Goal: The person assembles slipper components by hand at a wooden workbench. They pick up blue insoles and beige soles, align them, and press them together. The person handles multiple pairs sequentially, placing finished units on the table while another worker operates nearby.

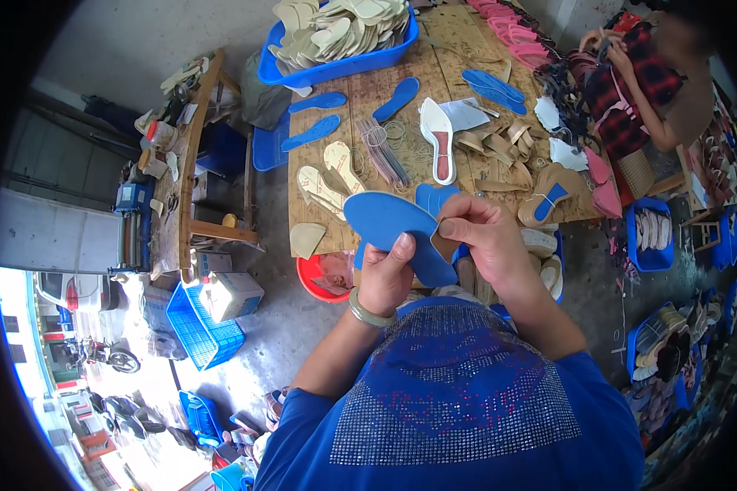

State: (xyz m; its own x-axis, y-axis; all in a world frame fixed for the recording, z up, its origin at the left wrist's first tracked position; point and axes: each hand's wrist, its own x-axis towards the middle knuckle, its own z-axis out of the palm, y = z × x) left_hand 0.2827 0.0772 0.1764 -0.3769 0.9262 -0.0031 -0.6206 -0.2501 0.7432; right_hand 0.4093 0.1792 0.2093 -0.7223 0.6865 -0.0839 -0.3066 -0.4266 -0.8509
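Head view, looking down past my blue spangled shirt (458,393) to both hands raised in front of my chest. My left hand (385,274) has its grip closed on a blue insole (389,225), thumb pressed on the upper face and fingers curled beneath; a pale bangle (370,313) sits on that wrist. My right hand (483,233) has its grip closed too, pinching a small tan piece (444,244) against the right edge of the blue insole. The insole is held in the air, clear of the wooden surface (401,155), just over its near edge, toe end pointing to my left.

On the surface beyond lie more blue soles (401,98), cream patterned insoles (327,184), a white sole with a reddish centre (438,139), a bundle of thin strips (381,151) and tan straps (499,147). A blue crate (336,69) heaped with pale insoles stands at the far left corner. Below the near edge is a red basin (323,282), partly hidden. A blue basket (205,331) rests on the floor to my left. At upper right another person in a red checked shirt (630,90) works at the same surface, their hands well apart from mine.
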